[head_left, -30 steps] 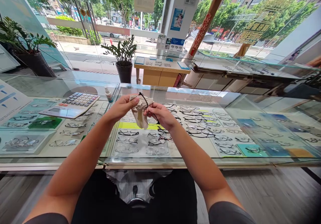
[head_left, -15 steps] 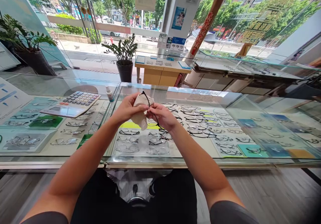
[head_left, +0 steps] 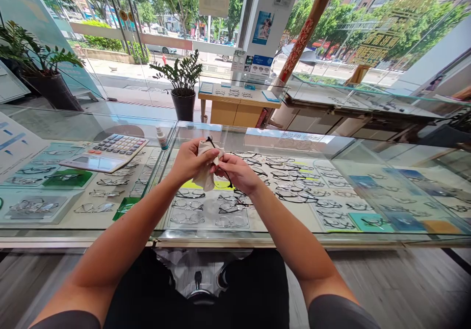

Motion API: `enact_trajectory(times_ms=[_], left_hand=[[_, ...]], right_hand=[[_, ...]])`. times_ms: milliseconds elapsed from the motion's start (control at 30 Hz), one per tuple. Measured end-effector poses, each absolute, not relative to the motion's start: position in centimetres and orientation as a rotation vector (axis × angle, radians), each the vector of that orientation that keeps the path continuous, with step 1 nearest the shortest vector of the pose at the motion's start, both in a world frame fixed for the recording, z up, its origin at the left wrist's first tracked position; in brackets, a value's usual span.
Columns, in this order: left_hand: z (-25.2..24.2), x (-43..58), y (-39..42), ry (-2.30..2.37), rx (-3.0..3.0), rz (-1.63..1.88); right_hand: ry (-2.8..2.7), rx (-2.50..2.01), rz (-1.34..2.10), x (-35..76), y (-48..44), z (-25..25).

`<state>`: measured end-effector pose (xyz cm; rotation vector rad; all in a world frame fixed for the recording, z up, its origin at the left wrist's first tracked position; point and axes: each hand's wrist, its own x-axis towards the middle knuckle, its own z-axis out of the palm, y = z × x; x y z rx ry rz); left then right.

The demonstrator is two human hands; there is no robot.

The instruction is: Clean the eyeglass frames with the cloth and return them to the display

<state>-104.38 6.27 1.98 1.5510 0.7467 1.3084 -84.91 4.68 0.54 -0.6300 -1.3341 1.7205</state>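
My left hand (head_left: 188,162) is closed on a pale beige cloth (head_left: 204,178), its thumb pressing the cloth around part of a pair of glasses. The glasses (head_left: 228,177) have a dark frame; one dark end pokes out above the cloth and another part curves down below my right hand. With its fingers pinched together, my right hand (head_left: 238,171) grips the middle of the glasses close to my left thumb. Both hands are above the glass counter. Cloth and fingers hide much of the frame.
Under the glass counter top (head_left: 206,236) lie many rows of glasses (head_left: 187,205). On the left, a calculator (head_left: 106,152) rests on the counter, with a small spray bottle (head_left: 161,138) beside it. Beyond the counter stand a potted plant (head_left: 183,104) and a wooden display table (head_left: 235,110).
The cloth has folded over more of the glasses as my left thumb moved up and over the upper part. Less of the dark rim shows now. My right hand stays nearly in place.
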Motion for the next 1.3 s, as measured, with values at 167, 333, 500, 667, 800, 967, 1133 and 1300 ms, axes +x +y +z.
enact_trajectory(times_ms=[167,333,500,667,800,967,1133,1300], left_hand=[[2.0,-104.4,6.5,0.696,1.506,1.232],[2.1,-104.4,6.6,0.693,1.524,1.217],[2.3,-104.7,6.7,0.634,1.465,1.184],[2.8,-104.9,6.5,0.576,1.419,1.114],[2.7,-104.8,6.4,0.595,1.428,1.126],[2.4,-104.6,6.5,0.604,1.478,1.176],[2.5,-104.7,6.8,0.561,1.468,1.225],[2.9,-106.1,7.6,0.548,1.553,1.072]], right_hand=[[-1.293,-0.655,1.683,-85.0,4.9,0.4],[-1.268,-0.666,1.661,-85.0,5.2,0.2],[-1.239,-0.671,1.650,-84.8,5.3,0.3],[-1.233,-0.645,1.653,-84.7,5.2,0.6],[-1.279,-0.639,1.661,-84.8,5.1,0.6],[-1.380,-0.595,1.639,-85.1,5.0,0.6],[-1.439,-0.603,1.600,-84.9,5.1,0.6],[-1.405,-0.622,1.595,-84.5,5.2,1.1]])
